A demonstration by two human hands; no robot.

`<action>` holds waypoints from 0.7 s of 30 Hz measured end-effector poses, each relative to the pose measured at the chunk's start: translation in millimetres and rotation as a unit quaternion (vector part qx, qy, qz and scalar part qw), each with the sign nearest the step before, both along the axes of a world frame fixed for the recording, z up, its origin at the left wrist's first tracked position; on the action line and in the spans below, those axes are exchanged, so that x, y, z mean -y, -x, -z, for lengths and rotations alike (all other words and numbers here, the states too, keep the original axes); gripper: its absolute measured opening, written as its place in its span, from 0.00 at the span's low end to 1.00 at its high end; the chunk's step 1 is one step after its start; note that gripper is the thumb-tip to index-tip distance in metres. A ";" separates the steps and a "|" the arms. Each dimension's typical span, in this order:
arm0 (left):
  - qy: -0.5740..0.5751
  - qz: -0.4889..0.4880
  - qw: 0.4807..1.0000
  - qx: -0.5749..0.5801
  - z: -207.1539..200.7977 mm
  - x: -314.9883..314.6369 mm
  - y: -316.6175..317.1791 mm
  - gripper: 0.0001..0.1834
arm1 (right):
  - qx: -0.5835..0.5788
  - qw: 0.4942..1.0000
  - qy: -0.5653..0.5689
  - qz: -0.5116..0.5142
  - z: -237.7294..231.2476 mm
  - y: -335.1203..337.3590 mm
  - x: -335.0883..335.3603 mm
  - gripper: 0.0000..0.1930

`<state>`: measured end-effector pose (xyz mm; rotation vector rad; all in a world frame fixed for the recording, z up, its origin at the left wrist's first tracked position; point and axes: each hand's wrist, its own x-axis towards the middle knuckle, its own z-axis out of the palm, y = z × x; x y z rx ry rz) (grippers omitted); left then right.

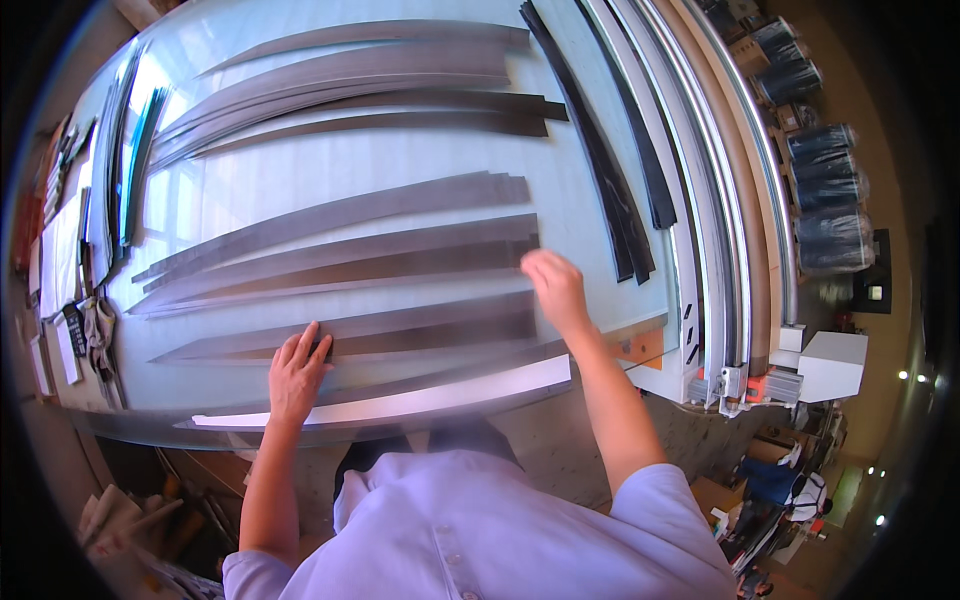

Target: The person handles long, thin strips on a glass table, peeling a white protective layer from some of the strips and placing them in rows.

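Your left hand [296, 372] lies flat, open, on the nearest dark strip [400, 335]. Right hand [556, 288] rests at that strip's right end on the table [300, 180]; grip unclear.

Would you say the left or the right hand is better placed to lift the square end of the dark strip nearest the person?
Probably the right hand: it hovers at the square ends of the dark strips, while the left hand lies flat mid-length, pressing one down on the pale table.
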<state>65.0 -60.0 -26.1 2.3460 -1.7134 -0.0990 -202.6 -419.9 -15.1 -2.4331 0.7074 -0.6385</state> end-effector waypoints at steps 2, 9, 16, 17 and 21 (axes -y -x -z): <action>0.006 -0.008 1.000 -0.009 4.9 4.3 1.0 0.28 | 0.007 1.000 0.018 0.008 6.6 -38.6 31.6 0.03; 0.023 -0.026 0.999 -0.021 8.5 10.8 -0.6 0.27 | -0.081 0.996 0.024 0.015 44.8 -120.8 103.8 0.16; 0.032 -0.044 0.998 -0.041 5.5 9.3 1.3 0.27 | -0.162 0.987 0.001 0.018 38.4 -132.7 106.0 0.19; 0.029 -0.042 0.998 -0.044 4.6 9.5 0.7 0.27 | -0.150 0.988 0.002 0.029 36.2 -133.2 104.2 0.18; 0.025 -0.041 0.997 -0.054 0.1 12.6 0.1 0.29 | -0.032 0.995 -0.093 0.025 19.7 -128.2 93.9 0.13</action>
